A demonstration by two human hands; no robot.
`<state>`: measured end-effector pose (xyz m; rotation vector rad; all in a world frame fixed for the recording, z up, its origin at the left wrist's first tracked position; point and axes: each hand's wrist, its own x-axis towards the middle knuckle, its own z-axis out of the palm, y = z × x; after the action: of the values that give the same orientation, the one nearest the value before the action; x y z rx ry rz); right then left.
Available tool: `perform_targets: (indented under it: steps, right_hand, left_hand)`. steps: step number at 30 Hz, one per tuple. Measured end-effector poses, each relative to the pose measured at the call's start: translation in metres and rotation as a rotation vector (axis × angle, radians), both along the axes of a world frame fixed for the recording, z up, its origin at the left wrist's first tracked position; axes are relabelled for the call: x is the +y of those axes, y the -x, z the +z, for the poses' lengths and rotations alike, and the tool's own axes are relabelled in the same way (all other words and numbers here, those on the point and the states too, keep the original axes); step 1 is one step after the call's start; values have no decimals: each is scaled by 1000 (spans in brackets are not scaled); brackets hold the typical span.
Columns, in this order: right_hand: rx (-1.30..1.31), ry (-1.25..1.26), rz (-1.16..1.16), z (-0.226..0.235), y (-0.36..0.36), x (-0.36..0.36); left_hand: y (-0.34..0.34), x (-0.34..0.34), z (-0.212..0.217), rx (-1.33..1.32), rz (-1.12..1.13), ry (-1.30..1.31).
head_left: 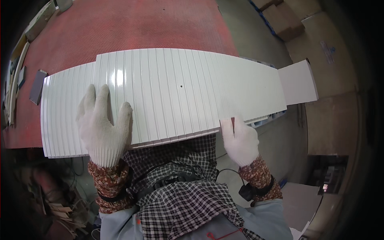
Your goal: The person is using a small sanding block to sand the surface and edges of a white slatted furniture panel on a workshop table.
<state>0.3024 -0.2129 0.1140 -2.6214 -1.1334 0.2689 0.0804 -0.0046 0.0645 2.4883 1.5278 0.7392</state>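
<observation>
A white ribbed panel (176,92) lies on top of a second white panel (60,116), across a red table (132,28). The gloved left hand (103,128) rests flat on it, fingers spread, while the gloved right hand (241,139) pinches its near edge. A dark block (38,87) lies on the table beyond the left hand; cardboard boxes (284,18) stand far beyond the right.

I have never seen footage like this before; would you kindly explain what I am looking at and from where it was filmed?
This is one picture from a wide fisheye camera worn on a person's head, looking down, so straight edges bend. There is no machine: the two white-gloved hands are the wearer's own. The left hand lies flat on a stack of white ribbed panels. The right hand grips their near edge, with something small and dark red at its fingers. The panels rest on a red mesh-topped table. Cardboard boxes stand beyond.
</observation>
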Motion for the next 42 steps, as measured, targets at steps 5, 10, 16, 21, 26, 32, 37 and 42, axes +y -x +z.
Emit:
perform_targets:
  steps: [5, 10, 16, 21, 26, 32, 37, 42]
  right_hand:
    - [-155, 109, 80, -1, -41, 69]
    - [-232, 163, 98, -4, -89, 158]
    - [-226, 166, 103, -2, -116, 207]
    - [-213, 243, 49, -2, -105, 188]
    - [-165, 231, 71, 1, -60, 119]
    - [-117, 103, 49, -2, -8, 17]
    - [-11, 13, -12, -7, 14, -19]
    - [8, -43, -59, -3, 18, -13]
  left_hand:
    - [2, 0, 4, -1, -8, 3]
    - [4, -1, 2, -13, -18, -4]
    - [2, 1, -2, -80, 0, -29]
    - [-2, 5, -10, -76, -17, -9]
    - [2, 7, -12, -98, -12, -50]
    - [4, 6, -10, -76, -8, -46]
    - [2, 3, -13, -61, -9, -49]
    - [4, 2, -12, -65, -20, -46]
